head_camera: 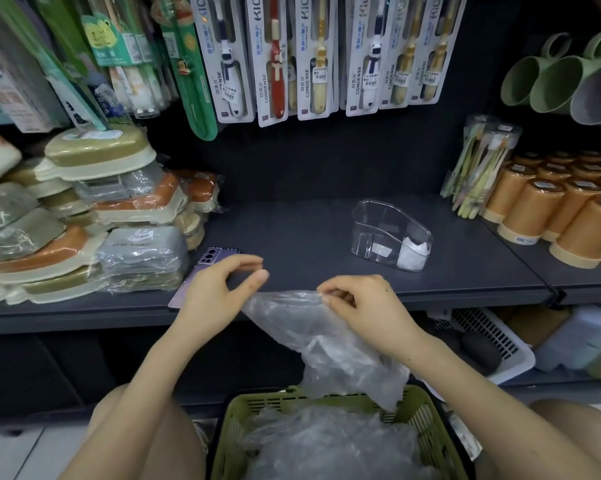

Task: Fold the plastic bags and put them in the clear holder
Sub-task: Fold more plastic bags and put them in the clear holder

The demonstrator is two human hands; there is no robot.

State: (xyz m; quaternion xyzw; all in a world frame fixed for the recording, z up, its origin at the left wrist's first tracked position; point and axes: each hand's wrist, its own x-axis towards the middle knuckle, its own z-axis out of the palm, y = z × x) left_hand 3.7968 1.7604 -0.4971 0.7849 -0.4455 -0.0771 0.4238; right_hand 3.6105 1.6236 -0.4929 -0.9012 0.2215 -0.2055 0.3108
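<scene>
plastic bag (330, 341): clear, crumpled, held up in front of the dark shelf (292, 237), lower centre of the frame. its lower end is draped over the rim of a green basket (427, 424) at bottom centre, where more plastic bags (326, 445) are heaped.

right hand (358, 306): the bag's upper edge is pinched between thumb and fingertips.

left hand (216, 289): held just left of the bag, fingers loosely curved, thumb and forefinger parted, nothing seen between them. contact between its heel and the bag's corner cannot be told.

clear holder (389, 230): stood on the shelf, right of centre, well apart from both hands. a folded white bag (411, 256) is lodged in its right-hand compartment.

purple phone (209, 268): laid camera side up on the shelf, partly hidden behind the left hand.

wrapped boxes (84, 216) are stacked at left, orange cups (548, 216) at right, and toothbrush packs (313, 57) are hung across the top.
</scene>
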